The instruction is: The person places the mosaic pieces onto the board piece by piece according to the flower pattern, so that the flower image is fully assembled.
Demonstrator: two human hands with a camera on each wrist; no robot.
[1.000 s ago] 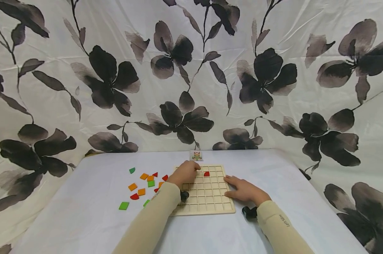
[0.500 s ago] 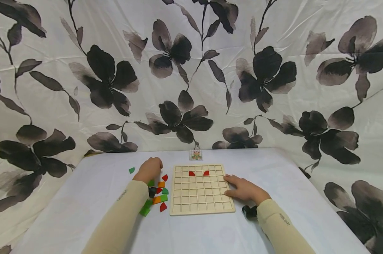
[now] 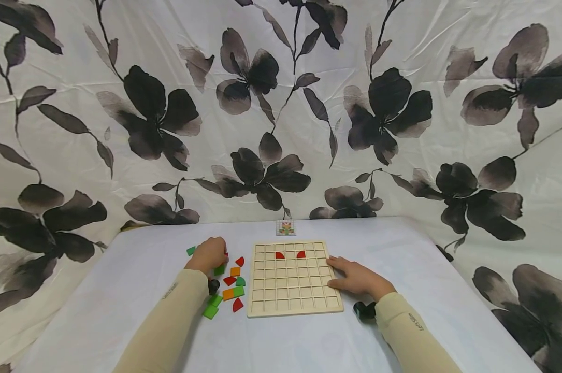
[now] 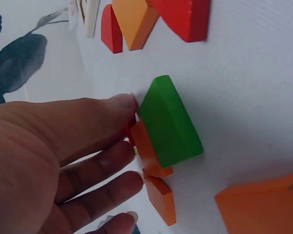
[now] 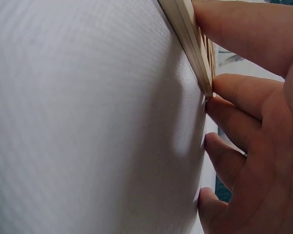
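Head view. Item: pale grid board (image 3: 294,282), two red quarter-round pieces (image 3: 279,255) lying in separate compartments, row second from its far edge. Beyond the board: small patterned card (image 3: 286,228). Left of it: loose pieces (image 3: 228,294), red, orange and green, partly screened by the left hand (image 3: 209,255). Behind all: floral cloth (image 3: 248,72). Right hand (image 3: 361,278): fingers spread, at the board's right edge.

Left wrist view. Left of the board: red piece (image 4: 130,130) between thumb and forefinger, other fingers loosely bent; whether pinched, cannot tell. Green block (image 4: 170,124) just beside the thumb, in front of orange blocks (image 4: 161,199).

Right wrist view. Thumb and forefinger touching the board's edge, gripping nothing.
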